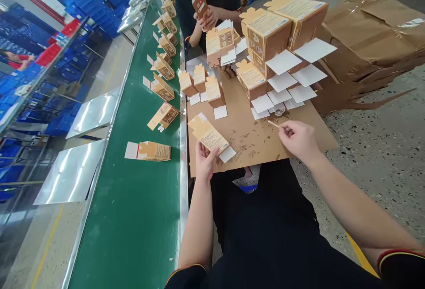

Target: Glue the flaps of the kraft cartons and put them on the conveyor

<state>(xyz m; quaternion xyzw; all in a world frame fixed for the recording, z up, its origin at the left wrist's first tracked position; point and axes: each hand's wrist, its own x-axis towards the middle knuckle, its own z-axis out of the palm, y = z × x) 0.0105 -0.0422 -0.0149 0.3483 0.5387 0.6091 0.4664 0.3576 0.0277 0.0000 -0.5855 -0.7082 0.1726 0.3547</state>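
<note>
My left hand (205, 161) grips the near end of a small tan carton (210, 136) with a white flap, holding it over the cardboard sheet (245, 143) on my lap. My right hand (298, 138) pinches a thin wooden stick (273, 124), whose tip points toward a small round pot (279, 112) near the stacked cartons. Several more cartons with white flaps (265, 36) are piled at the sheet's far side.
A green conveyor belt (133, 218) runs along my left with several cartons lying on it, the nearest one (153, 151) level with my left hand. Another person (212, 10) sits opposite, holding a carton. Flattened brown cardboard (372, 45) lies on the floor to the right.
</note>
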